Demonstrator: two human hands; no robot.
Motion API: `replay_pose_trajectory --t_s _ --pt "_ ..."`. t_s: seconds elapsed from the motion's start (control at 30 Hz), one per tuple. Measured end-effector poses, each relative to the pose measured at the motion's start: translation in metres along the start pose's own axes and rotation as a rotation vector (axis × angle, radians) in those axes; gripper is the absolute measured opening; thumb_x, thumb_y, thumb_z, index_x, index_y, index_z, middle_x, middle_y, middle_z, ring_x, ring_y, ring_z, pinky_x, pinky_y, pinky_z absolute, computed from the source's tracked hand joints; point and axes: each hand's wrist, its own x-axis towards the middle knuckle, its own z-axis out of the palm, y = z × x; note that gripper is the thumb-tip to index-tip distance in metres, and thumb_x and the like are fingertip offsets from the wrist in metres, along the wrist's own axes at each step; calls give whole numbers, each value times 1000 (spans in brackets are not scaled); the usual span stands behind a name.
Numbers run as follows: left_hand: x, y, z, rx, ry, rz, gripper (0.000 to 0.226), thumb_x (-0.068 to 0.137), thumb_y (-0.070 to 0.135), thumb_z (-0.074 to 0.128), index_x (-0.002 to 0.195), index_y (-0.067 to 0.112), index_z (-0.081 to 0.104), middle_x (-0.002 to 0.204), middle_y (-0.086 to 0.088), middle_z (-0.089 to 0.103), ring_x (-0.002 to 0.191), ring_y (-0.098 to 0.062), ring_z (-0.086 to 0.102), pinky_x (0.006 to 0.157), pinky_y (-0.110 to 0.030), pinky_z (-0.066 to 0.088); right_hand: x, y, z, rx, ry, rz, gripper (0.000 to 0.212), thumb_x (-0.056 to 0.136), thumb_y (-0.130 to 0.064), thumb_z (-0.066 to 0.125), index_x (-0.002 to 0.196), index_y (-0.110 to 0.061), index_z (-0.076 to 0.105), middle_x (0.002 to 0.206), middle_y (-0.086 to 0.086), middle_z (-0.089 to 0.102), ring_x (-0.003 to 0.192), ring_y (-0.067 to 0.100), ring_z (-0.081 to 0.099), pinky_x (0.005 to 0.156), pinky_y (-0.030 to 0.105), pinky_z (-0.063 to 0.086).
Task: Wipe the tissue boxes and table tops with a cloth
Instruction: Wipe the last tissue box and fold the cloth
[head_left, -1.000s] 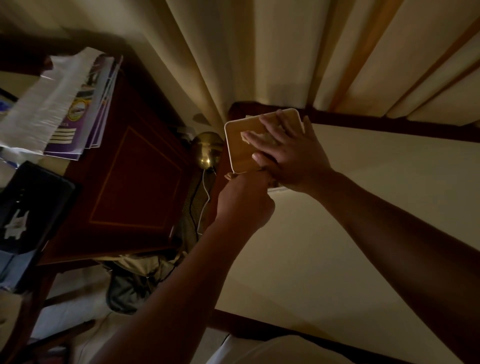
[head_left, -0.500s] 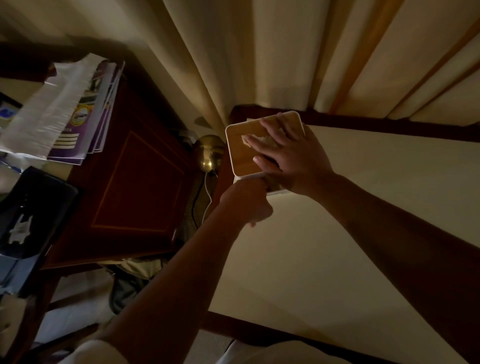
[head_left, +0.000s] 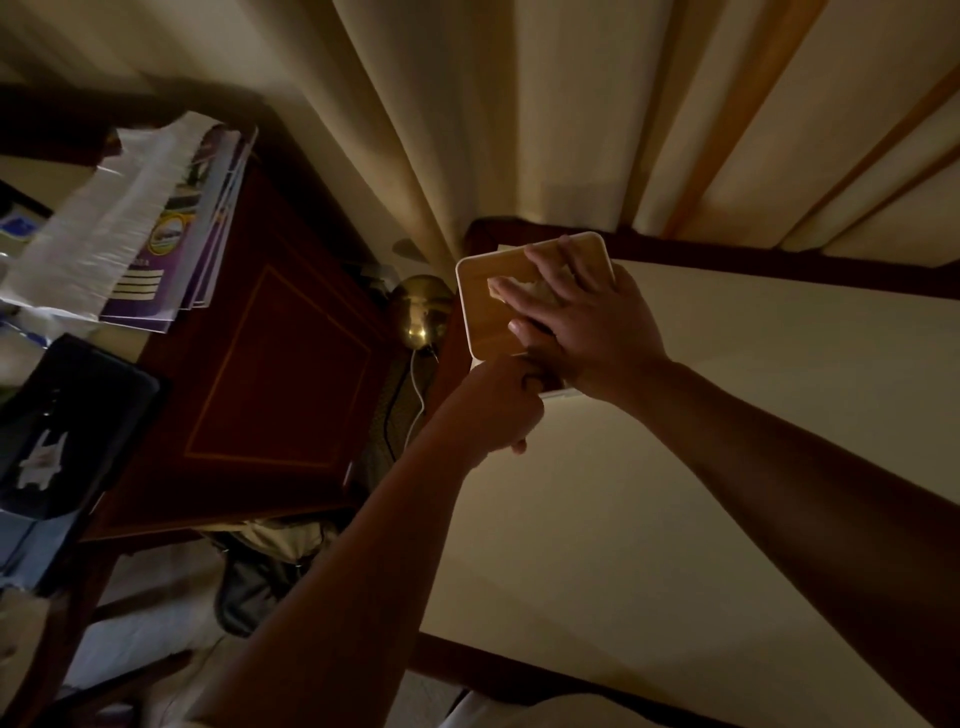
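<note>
Fingers (head_left: 550, 265) of the right hand (head_left: 587, 322) lie straight, pressing a crumpled pale cloth (head_left: 545, 291) onto a square, white-rimmed, wooden-topped tissue box (head_left: 485, 312). The left hand (head_left: 493, 405) curls against the box's near side; whether it grips is unclear. The box sits at the cream table top's (head_left: 675, 493) far left corner.

A tissue box (head_left: 485, 306) sits at the far left corner of the surface (head_left: 675, 519), with a curtain (head_left: 467, 130) hanging behind the far edge. The right hand (head_left: 587, 322) lies on top of the box with a cloth (head_left: 540, 291) under its fingers, and the left hand (head_left: 493, 405) touches the box's near side. Just left of that corner stands a lamp base (head_left: 421, 312), and further left booklets (head_left: 171, 234) lie on a second surface (head_left: 275, 364).
</note>
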Motion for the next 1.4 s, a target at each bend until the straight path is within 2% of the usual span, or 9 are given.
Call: replay_pose_trajectory --t_s 0.17,0.27,0.47,0.6,0.73,0.87,1.13,1.3,1.4 --pt "-19 0 15 269 102 158 49 87 13 51 132 26 63 118 3 69 101 -26 71 73 -35 60 0 1 1 32 -8 -1 56 107 -63 21 160 -49 26 172 1 22 160 34 13 115 60 32" --pt "-16 8 19 554 70 11 40 96 22 57 136 25 56 125 1 63 117 -26 64 78 -38 52 0 3 -2 19 -12 -16 57 106 -64 19 160 -47 29 170 3 25 159 35 17 112 60 36" --pt "3 25 10 493 -68 -95 49 89 7 55 136 19 58 70 3 62 71 -17 68 94 -49 59 0 0 -1 35 -14 -3 57 106 -64 16 159 -49 26 172 1 23 160 34 14 115 60 30" --pt "7 32 12 581 -84 -78 41 82 3 59 121 12 67 75 4 50 94 -24 61 95 -50 58 0 -2 0 45 -6 14 56 106 -64 19 159 -49 27 172 0 23 160 33 13 115 60 30" --pt "9 24 13 408 -75 -79 33 80 -3 57 110 5 70 75 -6 65 84 -24 70 75 -33 61 0 -2 1 38 2 15 55 107 -62 20 159 -49 28 172 0 24 159 34 16 115 59 31" --pt "7 15 12 79 -60 -98 38 89 -3 50 118 19 63 79 -3 60 45 -10 54 40 -19 40 0 -4 3 13 15 20 54 106 -61 22 158 -48 31 170 1 28 158 35 21 113 59 33" --pt "-3 4 10 -217 13 -49 46 84 -14 50 116 13 69 70 2 52 45 -5 41 40 -19 33 0 -3 2 20 23 9 53 107 -59 25 158 -46 32 170 3 28 158 36 21 112 60 35" --pt "-14 3 11 299 84 159 24 88 8 60 108 20 64 98 10 61 97 -18 65 74 -22 52 1 1 2 39 5 -7 55 107 -62 21 159 -48 29 171 1 24 159 34 16 114 59 32" --pt "-22 9 15 651 148 21 43 98 27 56 141 28 52 139 2 56 123 -29 62 80 -36 50 0 3 1 58 12 -15 55 107 -63 21 159 -49 27 172 0 23 160 33 15 115 59 31"
